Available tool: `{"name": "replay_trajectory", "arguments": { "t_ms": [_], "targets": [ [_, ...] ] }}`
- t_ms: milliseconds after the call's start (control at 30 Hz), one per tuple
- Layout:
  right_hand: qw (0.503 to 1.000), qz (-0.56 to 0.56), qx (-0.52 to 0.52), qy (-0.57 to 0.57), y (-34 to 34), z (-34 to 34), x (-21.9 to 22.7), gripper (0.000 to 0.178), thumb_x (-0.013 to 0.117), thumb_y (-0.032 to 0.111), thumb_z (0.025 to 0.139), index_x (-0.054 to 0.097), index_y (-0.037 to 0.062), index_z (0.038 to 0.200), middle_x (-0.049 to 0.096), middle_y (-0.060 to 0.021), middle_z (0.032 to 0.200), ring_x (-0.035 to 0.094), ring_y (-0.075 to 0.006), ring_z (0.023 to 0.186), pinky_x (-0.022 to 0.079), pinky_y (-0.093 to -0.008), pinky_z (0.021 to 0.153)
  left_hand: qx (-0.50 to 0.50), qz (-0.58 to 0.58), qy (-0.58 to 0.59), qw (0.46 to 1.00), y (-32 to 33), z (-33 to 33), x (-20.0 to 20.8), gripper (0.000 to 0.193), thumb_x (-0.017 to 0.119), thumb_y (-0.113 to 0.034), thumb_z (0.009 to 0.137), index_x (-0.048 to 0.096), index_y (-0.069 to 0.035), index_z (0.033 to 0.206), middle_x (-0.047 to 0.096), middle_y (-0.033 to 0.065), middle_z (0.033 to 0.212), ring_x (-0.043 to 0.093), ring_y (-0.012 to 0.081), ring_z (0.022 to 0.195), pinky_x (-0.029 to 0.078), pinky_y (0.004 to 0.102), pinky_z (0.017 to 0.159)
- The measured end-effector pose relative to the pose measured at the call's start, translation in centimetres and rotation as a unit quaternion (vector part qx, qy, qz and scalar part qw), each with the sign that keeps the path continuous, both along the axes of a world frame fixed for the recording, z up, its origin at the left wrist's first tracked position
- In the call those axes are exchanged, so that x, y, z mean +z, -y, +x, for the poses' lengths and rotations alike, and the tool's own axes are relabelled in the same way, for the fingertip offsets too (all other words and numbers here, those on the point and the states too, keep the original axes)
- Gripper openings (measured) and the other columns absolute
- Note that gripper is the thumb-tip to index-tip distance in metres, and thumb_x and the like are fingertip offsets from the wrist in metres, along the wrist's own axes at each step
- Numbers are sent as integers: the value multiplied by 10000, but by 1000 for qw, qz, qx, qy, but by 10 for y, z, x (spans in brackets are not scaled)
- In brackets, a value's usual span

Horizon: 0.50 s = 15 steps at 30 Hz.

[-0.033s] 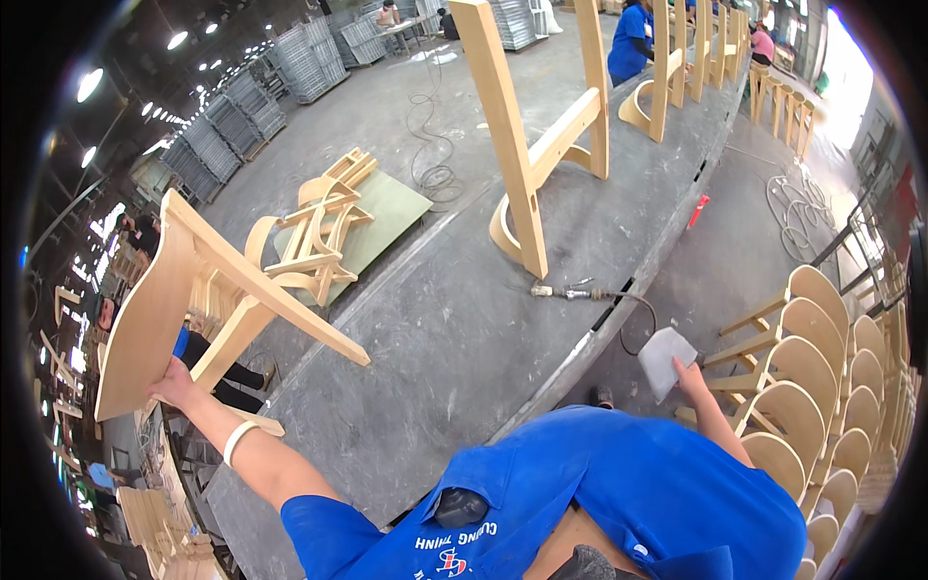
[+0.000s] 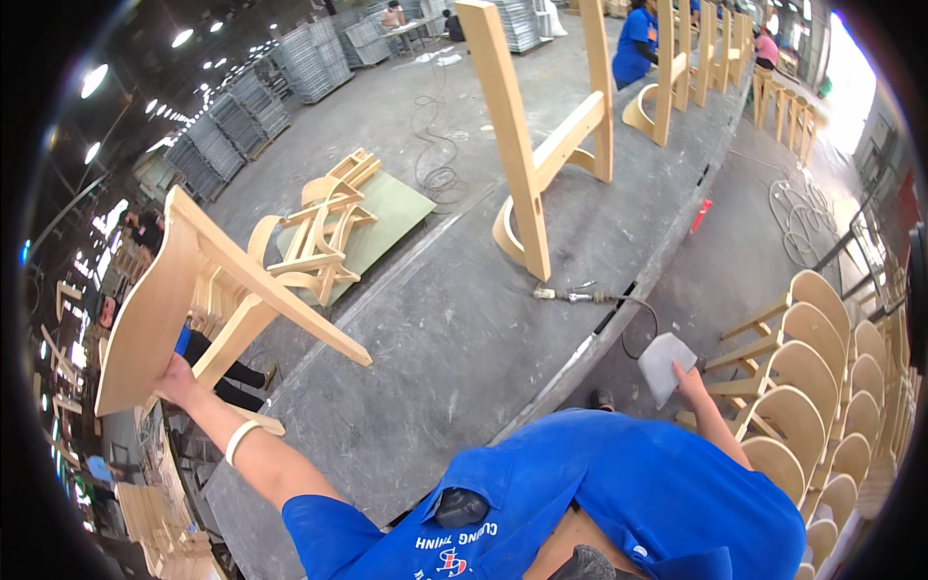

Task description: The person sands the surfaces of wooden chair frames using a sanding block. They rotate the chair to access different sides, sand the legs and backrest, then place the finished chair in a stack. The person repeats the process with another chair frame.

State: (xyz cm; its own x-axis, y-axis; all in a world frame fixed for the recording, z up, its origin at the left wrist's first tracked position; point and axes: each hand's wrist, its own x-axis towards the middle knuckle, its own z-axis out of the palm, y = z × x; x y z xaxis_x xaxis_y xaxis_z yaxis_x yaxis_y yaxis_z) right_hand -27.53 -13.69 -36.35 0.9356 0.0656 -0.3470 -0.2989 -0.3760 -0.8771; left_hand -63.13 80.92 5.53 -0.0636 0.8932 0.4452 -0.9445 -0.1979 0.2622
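At the left, my left hand grips the edge of a pale wooden chair frame by its broad curved backrest, with the fingers partly hidden. The frame is tilted, and its long legs stretch out over the grey tabletop. Off the table's right side, my right hand is closed on a bent, whitish-grey sheet that looks like sandpaper. A metal air-hose fitting lies on the table's near edge, its dark hose hanging over the side.
Another wooden chair frame stands on the table ahead, with several more beyond it. A co-worker in blue stands by the table's far end. Stacked chair frames fill the right. Loose wooden parts lie on a green board at left.
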Motion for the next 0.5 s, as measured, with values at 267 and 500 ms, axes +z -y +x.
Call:
{"name": "replay_trajectory", "arguments": {
  "t_ms": [267,500],
  "targets": [
    [997,-59,46,-1,11,-1,-10,542,593,358,851,536,-81,1162,625,-185,1073,606,-249,937,496,-369,755,43,-1,2,999,67,24,12,450,475,-294,933,445,-3,1274,490,141,1311,462,257,1203,368,452,1016],
    [958,-261,59,-107,-2,-18,16,520,576,386,866,568,-77,1103,631,-245,1035,612,-345,955,474,-419,789,35,-76,-28,996,51,25,8,537,327,-484,957,416,-75,1294,454,105,1333,420,280,1244,357,449,1047]
  ]
}}
